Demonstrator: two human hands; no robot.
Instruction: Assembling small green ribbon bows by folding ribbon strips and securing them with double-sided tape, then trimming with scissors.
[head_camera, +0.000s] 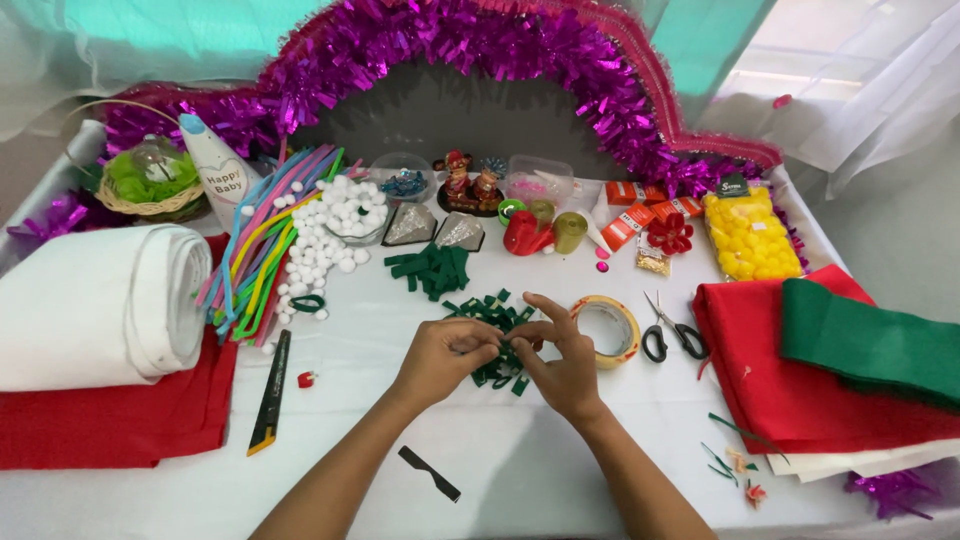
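Observation:
My left hand (445, 357) and my right hand (558, 362) meet over a small heap of dark green felt strips (492, 312) at the middle of the white table (520, 470). Both pinch the same green felt piece (508, 350) between thumbs and fingers. A second pile of green felt strips (432, 268) lies a little farther back. Next to my right hand sits a roll of clear tape (606, 330), and black-handled scissors (671, 332) lie beyond it.
A white felt roll (100, 305) on red felt (110, 420) fills the left. Red and green felt sheets (840, 360) lie right. A craft knife (270, 392), black strip (429, 473), pipe cleaners (262, 240), white pompoms (330, 235), yellow pompom bag (748, 235) and purple tinsel arch (480, 45) surround.

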